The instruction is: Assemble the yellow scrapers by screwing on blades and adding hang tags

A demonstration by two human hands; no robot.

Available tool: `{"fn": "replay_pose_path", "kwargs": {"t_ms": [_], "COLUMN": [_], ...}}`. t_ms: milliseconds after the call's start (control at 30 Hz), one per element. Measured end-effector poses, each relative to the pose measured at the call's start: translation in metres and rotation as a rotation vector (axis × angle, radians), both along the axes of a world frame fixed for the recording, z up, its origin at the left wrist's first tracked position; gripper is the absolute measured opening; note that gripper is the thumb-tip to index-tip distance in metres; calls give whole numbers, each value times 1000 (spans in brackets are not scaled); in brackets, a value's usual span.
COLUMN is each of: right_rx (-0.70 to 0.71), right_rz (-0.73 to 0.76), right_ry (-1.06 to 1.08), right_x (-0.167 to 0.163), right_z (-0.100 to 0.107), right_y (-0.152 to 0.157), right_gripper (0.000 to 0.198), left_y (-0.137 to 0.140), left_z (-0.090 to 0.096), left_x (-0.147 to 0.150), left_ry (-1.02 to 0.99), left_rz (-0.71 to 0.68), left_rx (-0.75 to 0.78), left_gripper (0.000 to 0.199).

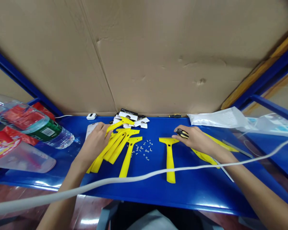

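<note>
My left hand (99,141) is closed around the handle of a yellow scraper (122,122), its wide head pointing away from me. Beneath and beside it lie several more yellow scrapers (118,145), fanned out on the blue table (146,188). My right hand (191,138) grips a screwdriver (182,133) by its black and yellow handle; the tip cannot be made out. Just left of that hand, a single yellow scraper (170,161) lies with its head toward the back. Small loose screws and nuts (144,149) are scattered between the hands.
Small black-and-white packets (128,114) and another screwdriver (175,116) lie along the cardboard wall (144,57). A white cable (144,175) crosses the view in front. A bottle (45,127) and a plastic cup (26,156) are left; yellow parts (206,157) and a plastic bag (216,118) right.
</note>
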State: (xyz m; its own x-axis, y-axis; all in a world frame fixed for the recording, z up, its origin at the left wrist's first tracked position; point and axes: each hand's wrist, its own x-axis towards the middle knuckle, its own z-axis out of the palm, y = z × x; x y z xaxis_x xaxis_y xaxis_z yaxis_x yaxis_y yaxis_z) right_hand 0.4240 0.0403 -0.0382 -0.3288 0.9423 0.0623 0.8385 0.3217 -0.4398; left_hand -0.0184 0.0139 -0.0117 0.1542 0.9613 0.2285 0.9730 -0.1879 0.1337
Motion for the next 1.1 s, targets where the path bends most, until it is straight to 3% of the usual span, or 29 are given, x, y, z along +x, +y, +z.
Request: {"fn": "replay_pose_path", "kwargs": {"t_ms": [167, 267, 400, 533, 600, 800, 1100], "right_rx": [153, 277, 286, 155, 130, 56, 21], "right_rz": [145, 283, 457, 464, 446, 447, 475], "right_ry": [147, 261, 422, 519, 539, 544, 462], "right_x": [-27, -50, -84, -105, -107, -92, -83], "right_z": [29, 46, 72, 95, 104, 112, 117], "right_y": [6, 11, 15, 19, 21, 23, 20], "right_gripper": [35, 34, 54, 41, 39, 37, 36], "left_y": [-44, -69, -86, -84, -79, -70, -46], "left_z": [11, 15, 17, 14, 11, 8, 26], "left_x": [7, 22, 53, 78, 85, 87, 112], "left_ry": [-159, -356, -837, -1336, -1458, -1243, -1269], "left_rz": [44, 22, -20, -114, -141, -176, -386], "left_rx": [153, 168, -26, -298, -386, -445, -487], "left_gripper": [46, 43, 44, 44, 42, 37, 41]}}
